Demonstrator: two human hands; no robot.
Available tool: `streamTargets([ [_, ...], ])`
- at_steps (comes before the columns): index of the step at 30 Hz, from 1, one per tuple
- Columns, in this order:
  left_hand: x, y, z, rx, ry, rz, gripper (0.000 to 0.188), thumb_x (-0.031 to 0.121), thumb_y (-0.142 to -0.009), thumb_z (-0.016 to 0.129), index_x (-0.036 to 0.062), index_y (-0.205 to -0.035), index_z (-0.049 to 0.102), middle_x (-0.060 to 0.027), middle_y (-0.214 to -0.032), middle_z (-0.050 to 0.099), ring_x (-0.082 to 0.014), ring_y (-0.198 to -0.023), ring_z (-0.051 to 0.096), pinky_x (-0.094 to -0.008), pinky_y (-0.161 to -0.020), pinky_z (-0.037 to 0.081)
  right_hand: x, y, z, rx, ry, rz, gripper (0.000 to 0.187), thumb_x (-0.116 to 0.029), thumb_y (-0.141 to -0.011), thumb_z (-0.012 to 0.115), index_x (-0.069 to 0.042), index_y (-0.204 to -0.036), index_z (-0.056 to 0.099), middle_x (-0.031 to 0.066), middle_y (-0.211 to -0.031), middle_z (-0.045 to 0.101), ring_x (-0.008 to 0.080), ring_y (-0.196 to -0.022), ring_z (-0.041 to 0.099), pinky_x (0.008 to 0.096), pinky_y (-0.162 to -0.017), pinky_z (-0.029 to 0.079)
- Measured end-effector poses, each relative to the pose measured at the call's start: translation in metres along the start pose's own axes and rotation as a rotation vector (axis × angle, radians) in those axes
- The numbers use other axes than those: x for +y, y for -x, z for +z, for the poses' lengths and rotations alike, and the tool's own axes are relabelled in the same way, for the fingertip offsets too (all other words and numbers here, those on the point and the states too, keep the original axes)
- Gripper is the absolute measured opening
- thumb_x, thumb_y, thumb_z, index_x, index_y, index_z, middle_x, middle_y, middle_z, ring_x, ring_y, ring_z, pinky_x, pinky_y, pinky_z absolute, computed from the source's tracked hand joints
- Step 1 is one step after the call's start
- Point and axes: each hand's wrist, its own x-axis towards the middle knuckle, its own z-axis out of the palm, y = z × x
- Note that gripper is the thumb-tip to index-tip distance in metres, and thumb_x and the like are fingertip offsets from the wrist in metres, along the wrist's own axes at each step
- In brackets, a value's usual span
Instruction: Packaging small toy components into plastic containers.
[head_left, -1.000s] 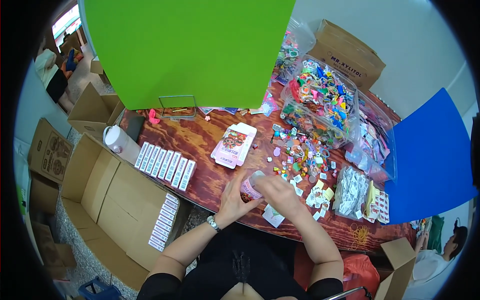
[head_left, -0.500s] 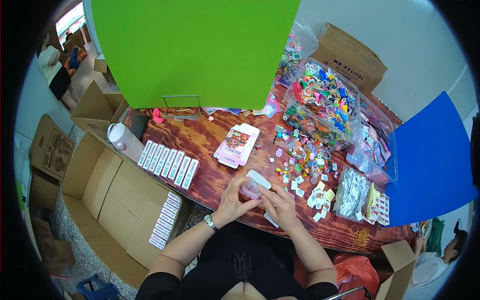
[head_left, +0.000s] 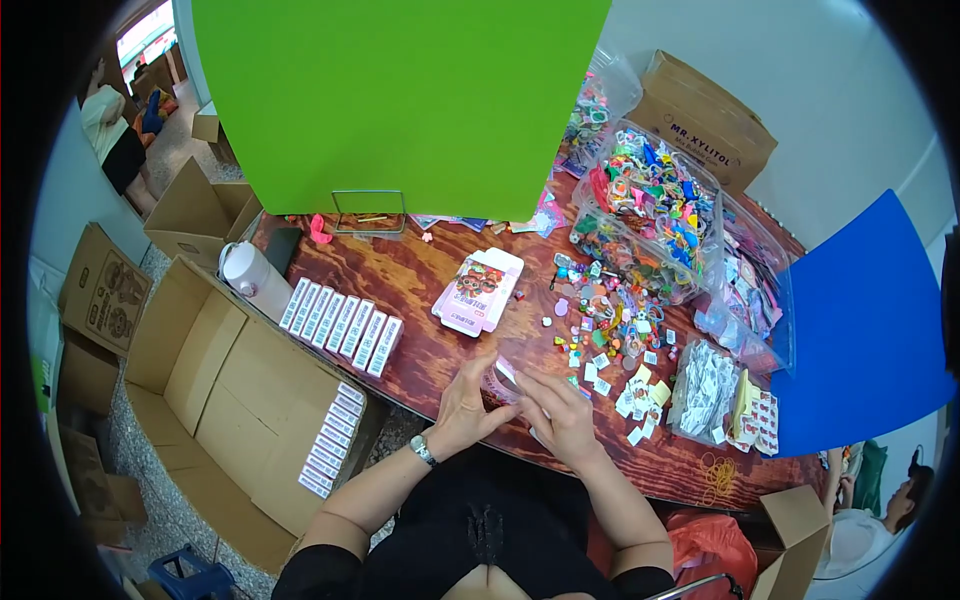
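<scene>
Near the table's front edge, my left hand grips a small pink carton from its left side. The fingers of my right hand press on the carton's top flap from the right; the fingertips partly hide it. Just beyond lie flattened pink printed cartons in a loose stack. Small colourful trinkets and little white paper slips are scattered to the right of my hands.
A row of filled cartons stands at the table's left edge, beside a large open cardboard box holding more. Clear bins of toys are at the back right. A green board and a blue board rise around the table.
The white flap that stood raised on the carton is now folded down under my right fingers. My left hand has barely moved.
</scene>
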Motion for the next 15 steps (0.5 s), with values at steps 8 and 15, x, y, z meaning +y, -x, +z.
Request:
streamTargets([
  [8, 0.006, 0.0, -0.003, -0.009, -0.084, 0.051, 0.096, 0.022, -0.069, 0.091, 0.0014, -0.144, 0.036, -0.0237, -0.131, 0.055, -0.0408, -0.117, 0.059, -0.0461, -0.094, 0.052, -0.018, -0.015, -0.006, -0.097, -0.358, 0.541, 0.022, -0.003, -0.086, 0.073, -0.001, -0.108, 0.073, 0.0156, -0.099, 0.072, 0.0284, -0.088, 0.072, 0.0334, -0.075, 0.057],
  [15, 0.011, -0.003, -0.008, -0.071, -0.144, 0.015, 0.1, 0.018, -0.069, 0.088, 0.0007, -0.151, 0.033, -0.0224, -0.131, 0.056, -0.0411, -0.116, 0.058, -0.0459, -0.094, 0.052, -0.015, -0.006, 0.003, -0.08, 0.041, 0.107, 0.032, 0.003, -0.082, 0.073, -0.003, -0.113, 0.072, 0.0133, -0.104, 0.07, 0.0272, -0.084, 0.068, 0.0358, -0.072, 0.056],
])
